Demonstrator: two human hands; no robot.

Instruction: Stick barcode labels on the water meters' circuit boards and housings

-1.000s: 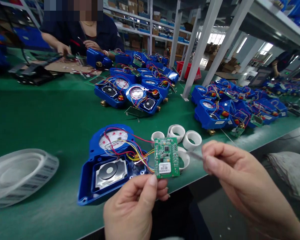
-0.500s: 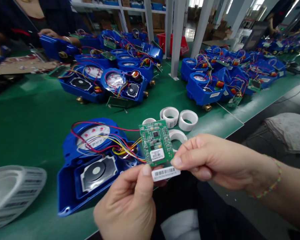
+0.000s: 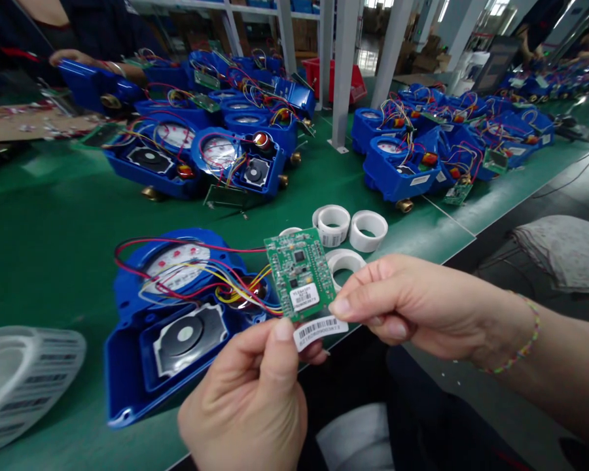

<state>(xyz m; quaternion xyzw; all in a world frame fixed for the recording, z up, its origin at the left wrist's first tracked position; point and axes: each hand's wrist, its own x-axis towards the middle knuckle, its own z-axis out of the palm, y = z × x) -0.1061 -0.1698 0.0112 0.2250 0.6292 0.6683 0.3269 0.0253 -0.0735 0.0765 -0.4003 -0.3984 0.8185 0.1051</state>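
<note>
My left hand (image 3: 248, 399) pinches the lower edge of a small green circuit board (image 3: 299, 273) between thumb and fingers. Coloured wires run from the board to an open blue meter housing (image 3: 167, 327) lying on the green mat. My right hand (image 3: 412, 307) pinches a white barcode label (image 3: 320, 329) against the board's bottom edge. Another white sticker sits on the board's face.
Several white label rolls (image 3: 368, 230) lie just behind the board. A big roll of barcode labels (image 3: 19, 379) sits at the left edge. Groups of blue meters (image 3: 216, 140) and more blue meters (image 3: 422, 157) fill the back. Another person's hand (image 3: 73, 57) works far left. Metal posts (image 3: 343, 72) stand mid-table.
My right hand came in from the right with the barcode label and now presses it at the board's lower edge. The view has dropped lower and closer to the meter.
</note>
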